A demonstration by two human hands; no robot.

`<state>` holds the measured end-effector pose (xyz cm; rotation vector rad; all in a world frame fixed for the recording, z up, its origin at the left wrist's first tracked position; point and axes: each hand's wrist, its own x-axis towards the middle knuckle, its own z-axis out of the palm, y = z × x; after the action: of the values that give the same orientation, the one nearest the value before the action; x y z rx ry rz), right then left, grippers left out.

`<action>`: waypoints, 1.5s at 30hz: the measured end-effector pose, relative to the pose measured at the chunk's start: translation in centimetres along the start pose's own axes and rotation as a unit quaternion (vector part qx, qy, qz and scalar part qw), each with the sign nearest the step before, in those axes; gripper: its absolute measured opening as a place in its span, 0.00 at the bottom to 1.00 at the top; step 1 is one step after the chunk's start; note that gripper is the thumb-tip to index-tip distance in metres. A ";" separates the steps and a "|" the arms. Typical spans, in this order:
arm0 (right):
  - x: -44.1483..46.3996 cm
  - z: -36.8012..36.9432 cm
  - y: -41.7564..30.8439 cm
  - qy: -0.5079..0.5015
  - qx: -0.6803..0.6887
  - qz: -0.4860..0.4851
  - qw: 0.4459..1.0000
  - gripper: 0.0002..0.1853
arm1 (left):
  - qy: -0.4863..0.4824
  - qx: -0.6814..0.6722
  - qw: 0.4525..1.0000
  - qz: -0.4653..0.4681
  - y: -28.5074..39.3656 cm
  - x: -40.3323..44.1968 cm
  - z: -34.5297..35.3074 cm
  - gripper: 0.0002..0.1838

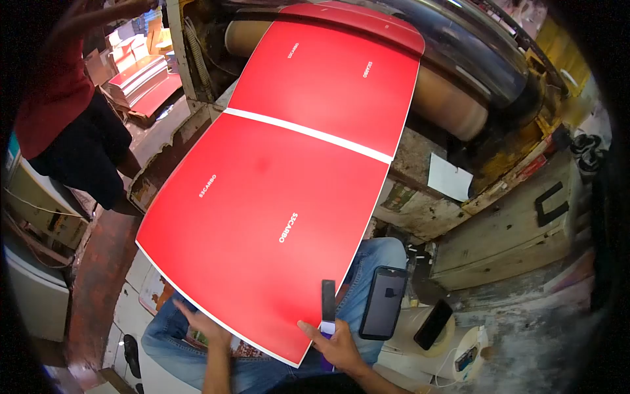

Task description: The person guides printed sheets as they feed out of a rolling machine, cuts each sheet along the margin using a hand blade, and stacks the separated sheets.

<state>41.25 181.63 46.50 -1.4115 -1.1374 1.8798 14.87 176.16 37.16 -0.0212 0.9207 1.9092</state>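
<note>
A large printed red sheet (249,197) slopes from the machine's rollers down over my lap, with white lettering and a white band across it. My left hand (209,328) is at its lower left edge, thumb and fingers apart, some fingers hidden beside or under the sheet. My right hand (340,347) is closed around a flat-bladed tool (328,302) with a dark broad blade and a purple handle, probably a knife. The right thumb rests at the sheet's lower right corner.
Metal roller (485,52) spans the top. A phone (382,302) lies on my right leg, and another phone (434,324) rests on a tape-like roll (410,354). A grey metal box (505,230) stands right. Another person (59,111) stands left, near stacked sheets (138,82).
</note>
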 end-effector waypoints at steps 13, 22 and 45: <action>6.4 -9.0 -10.9 0.328 -0.335 -0.382 0.796 0.14 | 0.004 0.130 0.982 -0.136 0.2 -12.0 3.3 0.37; 13.1 -9.2 -8.9 0.350 -0.388 -0.432 0.735 0.16 | 0.053 0.140 0.980 -0.133 2.9 -15.5 1.3 0.37; 13.2 -16.2 -19.0 0.278 -0.516 -0.447 0.676 0.25 | 0.146 0.213 0.948 -0.185 6.4 -18.4 6.0 0.44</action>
<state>50.92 206.91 54.43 -1.2858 -2.0958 -0.0249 21.63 164.24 52.24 -0.2094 1.4075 1.3530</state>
